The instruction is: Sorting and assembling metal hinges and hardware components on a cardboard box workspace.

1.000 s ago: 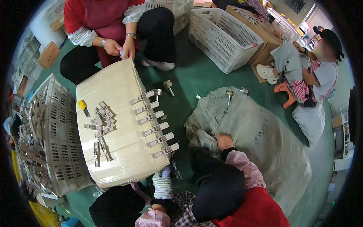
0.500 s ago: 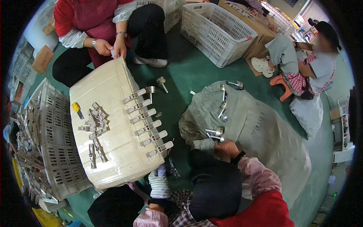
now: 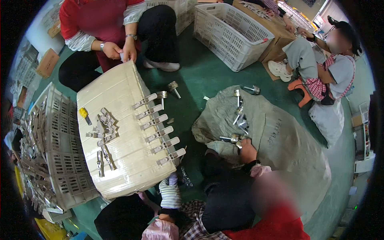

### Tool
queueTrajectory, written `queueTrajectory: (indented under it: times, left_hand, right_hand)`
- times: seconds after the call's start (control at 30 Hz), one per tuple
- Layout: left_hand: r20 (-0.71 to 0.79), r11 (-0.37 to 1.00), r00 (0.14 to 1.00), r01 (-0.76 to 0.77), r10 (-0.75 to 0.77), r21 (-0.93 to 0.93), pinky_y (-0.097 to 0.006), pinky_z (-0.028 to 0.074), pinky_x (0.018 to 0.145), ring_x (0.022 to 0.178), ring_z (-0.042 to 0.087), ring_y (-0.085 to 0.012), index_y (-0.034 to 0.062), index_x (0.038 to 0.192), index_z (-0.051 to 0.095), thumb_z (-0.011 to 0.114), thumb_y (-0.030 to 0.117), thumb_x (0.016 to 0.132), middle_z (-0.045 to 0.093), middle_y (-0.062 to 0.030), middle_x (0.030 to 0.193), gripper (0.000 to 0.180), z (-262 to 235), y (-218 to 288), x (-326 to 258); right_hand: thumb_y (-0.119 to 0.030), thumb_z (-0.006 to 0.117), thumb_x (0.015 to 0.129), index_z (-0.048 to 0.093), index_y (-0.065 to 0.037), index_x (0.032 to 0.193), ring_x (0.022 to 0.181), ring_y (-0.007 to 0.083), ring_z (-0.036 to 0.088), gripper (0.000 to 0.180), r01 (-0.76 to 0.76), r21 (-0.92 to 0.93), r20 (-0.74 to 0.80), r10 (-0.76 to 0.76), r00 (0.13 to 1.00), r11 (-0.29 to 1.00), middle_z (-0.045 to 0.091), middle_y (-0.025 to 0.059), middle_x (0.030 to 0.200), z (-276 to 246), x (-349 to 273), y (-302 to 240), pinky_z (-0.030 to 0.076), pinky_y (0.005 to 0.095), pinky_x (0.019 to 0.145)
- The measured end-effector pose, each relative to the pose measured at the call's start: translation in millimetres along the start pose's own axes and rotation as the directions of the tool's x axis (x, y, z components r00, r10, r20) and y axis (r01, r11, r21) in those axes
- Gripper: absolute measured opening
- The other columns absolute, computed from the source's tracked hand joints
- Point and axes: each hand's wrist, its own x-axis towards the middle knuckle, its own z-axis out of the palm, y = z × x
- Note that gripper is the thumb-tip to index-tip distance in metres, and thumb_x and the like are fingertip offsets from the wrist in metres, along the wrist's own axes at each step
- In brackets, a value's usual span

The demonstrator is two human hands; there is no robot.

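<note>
My right hand [image 3: 248,150] reaches onto a grey sack [image 3: 280,136] on the green floor, with its fingers closed around a silvery metal part [image 3: 233,139]. More such parts [image 3: 240,120] lie on the sack just beyond. My left hand [image 3: 170,194], in a striped glove, rests against the near edge of a cream taped box [image 3: 124,160]. A row of several flat metal clips [image 3: 160,130] lies along the box's right edge and a loose pile of clips [image 3: 103,132] lies on its top. Whether the gloved hand holds anything is hidden.
A person in red [image 3: 112,36] crouches at the box's far end, both hands on it. Another person [image 3: 324,68] sits at the right. White slatted crates stand at the left [image 3: 52,152] and at the back [image 3: 236,36]. Two metal parts [image 3: 168,90] lie on the floor.
My right hand has stayed on the sack and has closed on the metal parts at its near edge. The view has tilted, so the box and sack sit lower and nearer.
</note>
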Motion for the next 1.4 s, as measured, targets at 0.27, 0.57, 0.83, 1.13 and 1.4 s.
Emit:
queueTrajectory:
  times: [0.27,0.57,0.83,1.13,1.4]
  left_hand:
    - [0.008,0.992,1.000,-0.004,0.005,-0.127,-0.024,0.043,0.074,0.081,0.051,-0.0073,0.0007,0.108,0.060,0.060,0.031,0.086,0.063,-0.0008,0.094,0.037,5.6,3.2,-2.3]
    - [0.022,0.965,0.997,0.080,-0.076,-0.249,-0.021,0.042,0.060,0.065,0.050,-0.0058,0.0025,0.102,0.062,0.063,0.032,0.084,0.060,0.0024,0.079,0.034,5.2,14.6,-7.0]
    - [0.035,0.912,0.983,0.178,-0.178,-0.369,-0.025,0.041,0.062,0.065,0.049,-0.0093,0.0029,0.102,0.062,0.065,0.033,0.082,0.059,0.0011,0.080,0.036,8.3,18.3,-8.0]
    - [0.094,0.876,0.971,0.237,-0.217,-0.420,-0.026,0.042,0.068,0.071,0.052,-0.0107,0.0004,0.101,0.062,0.065,0.032,0.082,0.062,-0.0022,0.086,0.037,5.2,19.3,-14.1]
    - [-0.029,0.946,0.999,-0.026,0.017,-0.324,-0.023,0.041,0.058,0.061,0.049,-0.0087,-0.0019,0.099,0.064,0.061,0.029,0.085,0.061,-0.0022,0.073,0.034,-2.5,14.1,-18.5]
  right_hand:
    - [-0.013,0.052,0.076,0.057,-0.005,0.092,0.077,0.0326,0.062,0.018,0.069,-0.288,0.112,-0.038,0.993,0.955,0.051,0.0157,0.104,5.2,18.7,1.8,0.051,0.0428,0.064]
    - [-0.018,0.066,0.065,0.052,-0.001,0.101,0.089,0.0328,0.057,0.042,0.123,0.018,-0.102,-0.121,0.987,0.992,0.055,0.0173,0.098,1.6,42.3,8.3,0.046,0.0390,0.079]
    - [-0.011,0.074,0.066,0.044,0.004,0.111,0.086,0.0146,0.054,0.056,-0.010,0.885,0.007,0.009,1.000,0.466,0.055,0.0077,0.096,-82.4,52.8,-48.4,0.045,0.0279,0.075]
    - [-0.003,0.072,0.067,0.036,0.001,0.122,0.103,0.0189,0.052,0.066,0.470,0.807,-0.227,-0.546,0.807,0.358,0.055,0.0098,0.108,-230.2,-9.7,-159.5,0.038,0.0312,0.094]
    - [-0.016,0.074,0.064,0.045,-0.004,0.117,0.104,0.0309,0.053,0.062,0.746,0.393,-0.105,-0.780,0.617,0.538,0.054,0.0170,0.110,-268.6,-107.5,-246.4,0.042,0.0348,0.088]
